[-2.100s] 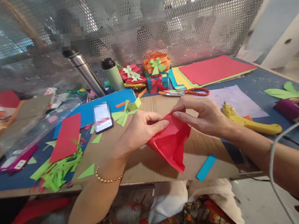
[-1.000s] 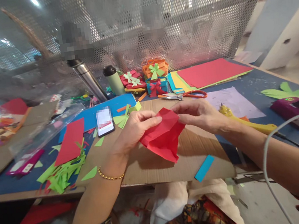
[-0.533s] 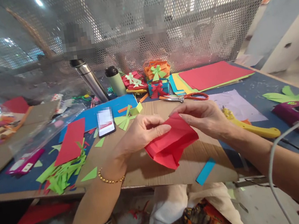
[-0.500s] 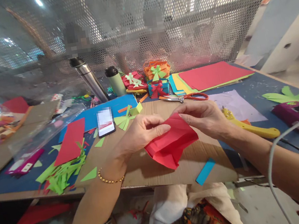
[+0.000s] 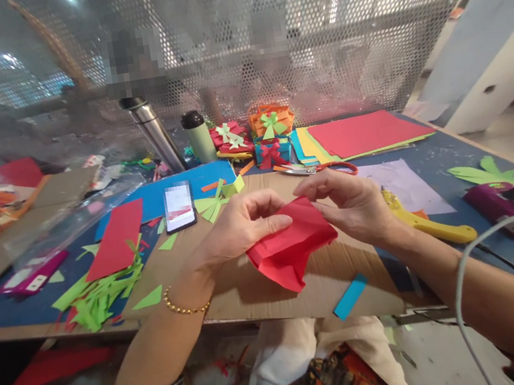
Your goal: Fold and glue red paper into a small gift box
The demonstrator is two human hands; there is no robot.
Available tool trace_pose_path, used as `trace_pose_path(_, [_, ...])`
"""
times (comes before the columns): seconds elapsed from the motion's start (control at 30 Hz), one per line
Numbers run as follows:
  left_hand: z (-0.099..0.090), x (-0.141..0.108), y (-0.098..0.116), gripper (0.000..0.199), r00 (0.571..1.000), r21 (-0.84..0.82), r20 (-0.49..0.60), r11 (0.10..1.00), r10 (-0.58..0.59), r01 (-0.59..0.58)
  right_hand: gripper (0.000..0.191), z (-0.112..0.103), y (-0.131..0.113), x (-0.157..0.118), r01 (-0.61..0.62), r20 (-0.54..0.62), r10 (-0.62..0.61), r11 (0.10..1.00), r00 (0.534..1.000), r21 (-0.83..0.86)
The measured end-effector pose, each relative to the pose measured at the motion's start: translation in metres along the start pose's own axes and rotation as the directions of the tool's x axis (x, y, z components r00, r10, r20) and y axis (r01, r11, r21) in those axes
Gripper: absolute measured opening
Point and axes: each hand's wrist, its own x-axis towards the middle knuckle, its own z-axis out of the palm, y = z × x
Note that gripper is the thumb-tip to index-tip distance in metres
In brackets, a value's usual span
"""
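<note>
A folded sheet of red paper point(image 5: 289, 245), creased and partly opened like a pocket, is held above the cardboard in front of me. My left hand point(image 5: 256, 221) pinches its upper left side, thumb on top and fingers behind. At the upper right edge, my right hand point(image 5: 345, 202) has its thumb and curled fingertips against the paper; the fingertips are partly hidden. A blue paper strip point(image 5: 350, 297) lies below the red paper, near the cardboard's front edge. Red-handled scissors point(image 5: 325, 168) rest just beyond my right hand.
Cardboard point(image 5: 233, 292) covers the table's middle. Green paper scraps point(image 5: 92, 301), a phone point(image 5: 179, 207) and a steel flask point(image 5: 156, 133) are left. Small bowed paper boxes point(image 5: 272, 132) and red sheets point(image 5: 368, 131) stand behind. A yellow glue gun point(image 5: 431, 227) and white cable point(image 5: 462, 271) are right.
My right thumb has slid back from the face of the red paper to its edge, and its fingers have shifted slightly. The left hand keeps its pinch. The view has moved a little.
</note>
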Motion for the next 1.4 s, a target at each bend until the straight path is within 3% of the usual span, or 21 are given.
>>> trace_pose_path(0.13, [0.0, 0.0, 0.002, 0.02, 1.0, 0.056, -0.018, 0.998, 0.011, -0.01, 0.003, 0.0, -0.003, 0.001, 0.055, 0.005, -0.055, 0.998, 0.998, -0.003])
trace_pose_path(0.3, [0.001, -0.001, 0.004, 0.018, 0.999, 0.107, -0.032, 0.994, 0.012, -0.009, 0.004, -0.002, -0.007, 0.002, 0.106, 0.036, -0.105, 0.994, 0.994, -0.04])
trace_pose_path(0.53, [0.002, -0.002, 0.004, 0.016, 0.995, 0.226, -0.075, 0.973, 0.068, -0.05, 0.017, -0.003, -0.008, 0.005, 0.345, 0.065, -0.339, 0.92, 0.939, -0.189])
trace_pose_path(0.87, [0.003, -0.007, 0.009, 0.026, 0.992, 0.36, -0.107, 0.933, 0.062, -0.02, 0.022, -0.001, -0.018, 0.002, 0.434, 0.107, -0.425, 0.831, 0.899, -0.347])
trace_pose_path(1.2, [0.008, -0.012, 0.014, 0.019, 0.975, 0.398, -0.119, 0.909, 0.187, -0.126, 0.023, 0.0, -0.016, 0.0, 0.518, 0.14, -0.532, 0.676, 0.835, -0.524])
trace_pose_path(1.4, [0.011, -0.011, 0.005, 0.024, 0.915, 0.566, -0.166, 0.795, 0.368, -0.217, 0.017, 0.001, -0.015, 0.0, 0.549, 0.119, -0.61, 0.588, 0.783, -0.594])
